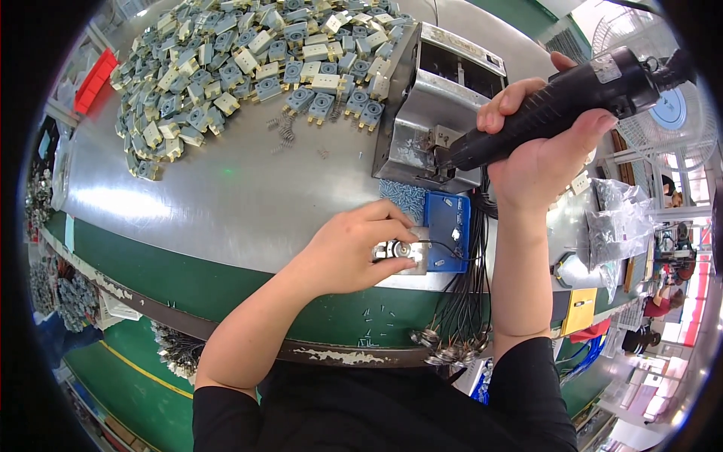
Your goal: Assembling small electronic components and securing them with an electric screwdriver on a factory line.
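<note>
My right hand is wrapped around a black electric screwdriver, held slanting with its nose down to the left. The nose meets the front of a metal screw feeder; the bit's tip is hard to make out there. In my left hand, thumb and fingers close around a small round metal part. It sits over a small metal plate, and a black wire runs from it to the right. A blue tray holding a few small pieces stands just right of this hand.
Many grey-and-cream blocks are heaped at the back left, with loose springs before them. Small screws lie beside the feeder. Black cables hang over the front edge. Plastic bags lie at right; a red bin at far left.
</note>
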Motion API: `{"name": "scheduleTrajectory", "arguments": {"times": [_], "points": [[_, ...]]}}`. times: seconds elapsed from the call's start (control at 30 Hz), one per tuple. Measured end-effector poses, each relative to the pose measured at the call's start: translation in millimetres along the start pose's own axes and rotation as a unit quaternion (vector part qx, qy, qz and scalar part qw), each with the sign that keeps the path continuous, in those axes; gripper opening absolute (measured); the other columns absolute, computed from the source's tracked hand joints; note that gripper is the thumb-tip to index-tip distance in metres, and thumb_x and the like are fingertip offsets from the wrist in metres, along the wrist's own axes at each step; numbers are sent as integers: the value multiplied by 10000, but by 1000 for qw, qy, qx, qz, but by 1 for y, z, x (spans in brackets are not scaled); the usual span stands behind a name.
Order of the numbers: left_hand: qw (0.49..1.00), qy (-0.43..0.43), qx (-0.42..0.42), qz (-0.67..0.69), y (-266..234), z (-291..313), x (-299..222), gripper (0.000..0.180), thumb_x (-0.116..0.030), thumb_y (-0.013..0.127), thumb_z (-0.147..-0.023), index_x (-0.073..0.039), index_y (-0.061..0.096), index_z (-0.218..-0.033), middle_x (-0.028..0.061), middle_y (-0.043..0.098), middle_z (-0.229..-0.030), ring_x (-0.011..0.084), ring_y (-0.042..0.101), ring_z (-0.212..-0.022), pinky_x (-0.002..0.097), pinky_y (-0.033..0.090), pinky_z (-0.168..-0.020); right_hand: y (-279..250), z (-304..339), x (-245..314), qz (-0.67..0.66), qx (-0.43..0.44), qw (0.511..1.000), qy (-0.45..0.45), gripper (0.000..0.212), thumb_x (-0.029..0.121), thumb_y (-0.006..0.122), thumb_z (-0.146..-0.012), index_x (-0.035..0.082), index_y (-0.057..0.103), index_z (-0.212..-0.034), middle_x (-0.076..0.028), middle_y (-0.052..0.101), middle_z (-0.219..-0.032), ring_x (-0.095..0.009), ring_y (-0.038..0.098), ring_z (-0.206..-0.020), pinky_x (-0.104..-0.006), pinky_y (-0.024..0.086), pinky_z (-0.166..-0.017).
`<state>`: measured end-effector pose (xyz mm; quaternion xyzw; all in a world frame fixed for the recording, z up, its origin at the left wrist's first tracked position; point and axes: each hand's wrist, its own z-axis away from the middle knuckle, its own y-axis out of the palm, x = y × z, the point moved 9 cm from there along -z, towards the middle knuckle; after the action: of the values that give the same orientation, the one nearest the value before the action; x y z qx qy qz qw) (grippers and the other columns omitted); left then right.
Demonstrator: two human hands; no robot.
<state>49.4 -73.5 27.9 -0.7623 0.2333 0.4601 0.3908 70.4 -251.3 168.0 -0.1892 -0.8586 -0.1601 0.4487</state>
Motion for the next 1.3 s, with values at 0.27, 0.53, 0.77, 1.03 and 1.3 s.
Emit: {"name": "scheduleTrajectory", "arguments": {"times": [0.27,0.53,0.77,1.03,1.3], "points": [[1000,6,4,-5,1,2,0,254,-208,837,-848,-84,736,-1045,87,698,-1133,299,713,-1018,402,579,-867,7,7,2,8,36,999,12,1011,905,462,-878,42,434,-1404,-102,559,-730,-229,542,-568,-381,478,-588],[1000,17,5,-12,1,2,0,255,-208,835,-854,-89,732,-1055,86,690,-1149,299,709,-1029,400,576,-868,1,-1,5,0,13,1000,-8,968,892,410,-909,48,445,-1383,-101,562,-734,-226,543,-591,-377,476,-590],[1000,12,10,-12,1,1,1,262,-212,836,-852,-91,732,-1059,86,690,-1150,300,708,-1029,402,575,-870,1,-1,3,0,6,1000,-6,933,879,388,-928,40,450,-1331,-101,560,-735,-231,545,-594,-383,481,-597],[1000,0,5,0,0,1,-1,294,-164,883,-799,-67,756,-1047,106,710,-1122,307,720,-1018,397,579,-881,2,1,-2,6,26,1000,3,913,879,426,-919,47,455,-1295,-105,557,-733,-237,559,-594,-388,486,-596],[1000,12,4,0,2,2,-1,319,-179,874,-814,-63,728,-1074,107,705,-1122,311,715,-1026,400,575,-887,12,7,7,-2,54,999,1,976,878,426,-920,5,455,-1356,-102,569,-714,-206,565,-563,-339,482,-568]]}}
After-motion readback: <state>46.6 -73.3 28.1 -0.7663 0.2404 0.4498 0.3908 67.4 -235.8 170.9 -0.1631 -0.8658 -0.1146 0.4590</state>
